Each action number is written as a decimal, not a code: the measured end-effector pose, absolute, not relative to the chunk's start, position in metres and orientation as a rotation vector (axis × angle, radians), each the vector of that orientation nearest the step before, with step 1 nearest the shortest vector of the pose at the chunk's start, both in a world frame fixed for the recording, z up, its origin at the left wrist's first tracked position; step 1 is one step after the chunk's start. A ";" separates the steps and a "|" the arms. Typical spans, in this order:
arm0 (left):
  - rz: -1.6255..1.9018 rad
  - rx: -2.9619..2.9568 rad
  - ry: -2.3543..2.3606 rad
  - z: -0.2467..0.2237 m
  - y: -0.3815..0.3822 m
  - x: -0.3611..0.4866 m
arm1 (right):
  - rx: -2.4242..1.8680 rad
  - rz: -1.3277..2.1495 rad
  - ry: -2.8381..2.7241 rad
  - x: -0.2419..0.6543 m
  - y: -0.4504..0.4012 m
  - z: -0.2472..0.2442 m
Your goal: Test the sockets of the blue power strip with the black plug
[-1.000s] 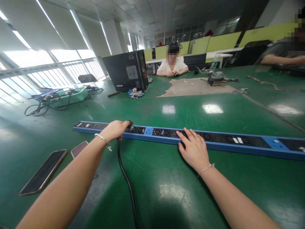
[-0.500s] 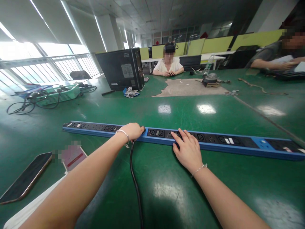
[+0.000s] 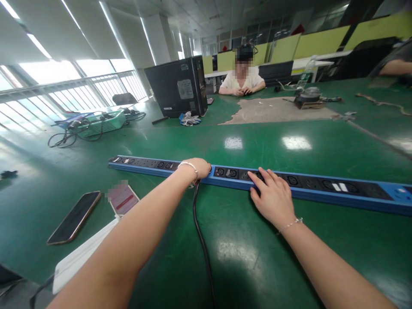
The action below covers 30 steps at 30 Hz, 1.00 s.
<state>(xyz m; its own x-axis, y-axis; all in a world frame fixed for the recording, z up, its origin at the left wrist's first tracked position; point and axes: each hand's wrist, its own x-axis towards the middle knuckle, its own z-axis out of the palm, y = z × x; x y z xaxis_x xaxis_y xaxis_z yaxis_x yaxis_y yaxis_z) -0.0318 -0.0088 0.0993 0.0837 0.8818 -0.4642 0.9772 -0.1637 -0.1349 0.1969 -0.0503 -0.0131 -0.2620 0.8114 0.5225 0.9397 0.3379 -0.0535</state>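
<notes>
Here, the left hand (image 3: 200, 167) pinches a black cord (image 3: 202, 240) at the power strip (image 3: 231, 183), which runs left to right under the right hand (image 3: 273, 197), fingers spread.

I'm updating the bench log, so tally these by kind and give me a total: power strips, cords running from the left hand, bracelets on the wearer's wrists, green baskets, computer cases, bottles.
Power strip: 1
Cord from the left hand: 1
Bracelets: 2
Green basket: 1
Computer case: 1
Bottle: 1
Total: 7
</notes>
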 end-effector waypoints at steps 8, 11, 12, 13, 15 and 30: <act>-0.760 2.071 1.914 0.107 -0.014 -0.021 | -1.522 -0.408 -2.148 0.197 -0.050 -0.012; -0.743 2.091 1.950 0.107 -0.016 -0.018 | -1.528 -0.409 -2.147 0.197 -0.050 -0.012; -0.733 2.102 1.967 0.106 -0.018 -0.016 | -1.529 -0.408 -2.147 0.197 -0.050 -0.012; -0.722 2.110 1.987 0.105 -0.019 -0.014 | -1.530 -0.406 -2.147 0.197 -0.050 -0.012; -0.702 2.111 2.033 0.102 -0.024 -0.010 | -1.527 -0.407 -2.151 0.197 -0.050 -0.012; -0.702 2.096 2.025 0.102 -0.019 -0.007 | -1.530 -0.381 -2.159 0.197 -0.051 -0.010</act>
